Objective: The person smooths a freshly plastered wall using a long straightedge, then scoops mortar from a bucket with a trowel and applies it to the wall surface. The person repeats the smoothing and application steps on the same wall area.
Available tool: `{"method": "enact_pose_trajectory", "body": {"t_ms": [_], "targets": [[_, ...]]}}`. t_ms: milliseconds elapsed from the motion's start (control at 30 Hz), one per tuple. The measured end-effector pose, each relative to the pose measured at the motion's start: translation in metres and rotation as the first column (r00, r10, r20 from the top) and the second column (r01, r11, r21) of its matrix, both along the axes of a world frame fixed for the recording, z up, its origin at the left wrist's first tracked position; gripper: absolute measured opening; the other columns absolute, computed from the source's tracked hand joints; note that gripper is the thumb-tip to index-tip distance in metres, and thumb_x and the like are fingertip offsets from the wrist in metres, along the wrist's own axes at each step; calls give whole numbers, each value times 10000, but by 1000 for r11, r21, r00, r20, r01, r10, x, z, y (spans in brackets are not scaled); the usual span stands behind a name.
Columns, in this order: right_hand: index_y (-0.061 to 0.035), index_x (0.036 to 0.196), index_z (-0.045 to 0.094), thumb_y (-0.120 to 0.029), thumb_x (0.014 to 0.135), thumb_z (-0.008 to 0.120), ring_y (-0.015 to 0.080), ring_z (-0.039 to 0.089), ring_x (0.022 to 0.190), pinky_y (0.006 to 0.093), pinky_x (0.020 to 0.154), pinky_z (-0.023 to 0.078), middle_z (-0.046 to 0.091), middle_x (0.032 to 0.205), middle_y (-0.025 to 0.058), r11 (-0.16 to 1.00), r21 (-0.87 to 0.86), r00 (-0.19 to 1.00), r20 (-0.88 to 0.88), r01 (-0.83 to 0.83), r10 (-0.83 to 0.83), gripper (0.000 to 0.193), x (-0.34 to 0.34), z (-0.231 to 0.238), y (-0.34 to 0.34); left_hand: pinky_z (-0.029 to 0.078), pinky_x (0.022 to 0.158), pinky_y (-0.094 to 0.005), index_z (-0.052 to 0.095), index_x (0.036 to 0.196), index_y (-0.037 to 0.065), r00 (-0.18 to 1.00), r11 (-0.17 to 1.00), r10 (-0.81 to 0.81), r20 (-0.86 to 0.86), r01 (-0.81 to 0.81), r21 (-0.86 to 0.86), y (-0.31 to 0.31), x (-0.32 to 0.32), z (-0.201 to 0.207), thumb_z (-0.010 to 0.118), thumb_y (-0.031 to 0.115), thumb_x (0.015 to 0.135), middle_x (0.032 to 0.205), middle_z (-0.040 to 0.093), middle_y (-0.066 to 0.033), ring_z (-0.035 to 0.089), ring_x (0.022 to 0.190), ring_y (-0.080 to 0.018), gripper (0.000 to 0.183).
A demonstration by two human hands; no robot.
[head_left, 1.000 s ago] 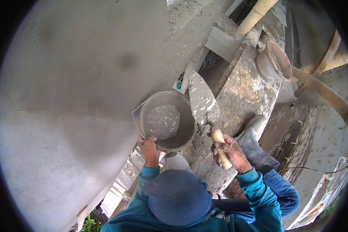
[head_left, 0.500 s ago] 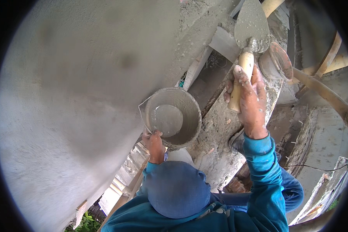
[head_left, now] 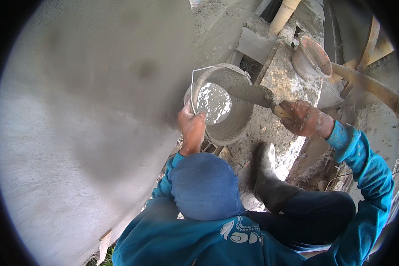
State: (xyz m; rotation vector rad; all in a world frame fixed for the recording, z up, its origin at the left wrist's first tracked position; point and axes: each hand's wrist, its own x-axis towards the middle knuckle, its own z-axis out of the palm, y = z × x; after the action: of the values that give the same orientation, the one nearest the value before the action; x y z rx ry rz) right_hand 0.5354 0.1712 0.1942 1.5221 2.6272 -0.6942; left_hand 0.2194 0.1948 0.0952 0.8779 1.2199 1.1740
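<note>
My left hand grips the near left rim of a mortar-coated bucket, beside its wire handle. The bucket is tilted, and wet grey mix glistens at its bottom. On the right, my right hand is closed round the wooden handle of a trowel. The mortar-smeared blade points left and reaches over the rim into the bucket's mouth, above the mix. Whether the blade touches the inner wall, I cannot tell.
A grey plastered wall fills the left. A smaller mortar-stained pail stands on the spattered plank at the back right. Bamboo poles and a curved pole lie beyond. My boot is below the bucket.
The trowel has swung down and left from above the plank into the bucket's mouth. My left hand has moved the bucket up and right and tilted it. My boot now shows more fully.
</note>
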Motion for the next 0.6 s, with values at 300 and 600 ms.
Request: {"method": "enact_pose_trajectory", "body": {"t_ms": [300,600], "targets": [[-82,1080,645,-328,844,702,125,606,558,310,457,496,635,703,37,606,-771,969,62,198,-238,345,6,-65,43,438,890,-243,518,1301,-80,932,940,-129,-337,223,257,8,7,-5,463,-80,679,1141,640,-95,584,990,-151,625],[-49,1166,589,-195,911,683,43,558,720,209,633,463,604,855,-40,279,-931,561,-364,-234,-744,308,-39,-161,-57,442,705,-214,574,1224,-38,992,994,111,57,-110,-15,-30,-18,-48,472,-101,673,993,623,-25,556,818,-95,564]]}}
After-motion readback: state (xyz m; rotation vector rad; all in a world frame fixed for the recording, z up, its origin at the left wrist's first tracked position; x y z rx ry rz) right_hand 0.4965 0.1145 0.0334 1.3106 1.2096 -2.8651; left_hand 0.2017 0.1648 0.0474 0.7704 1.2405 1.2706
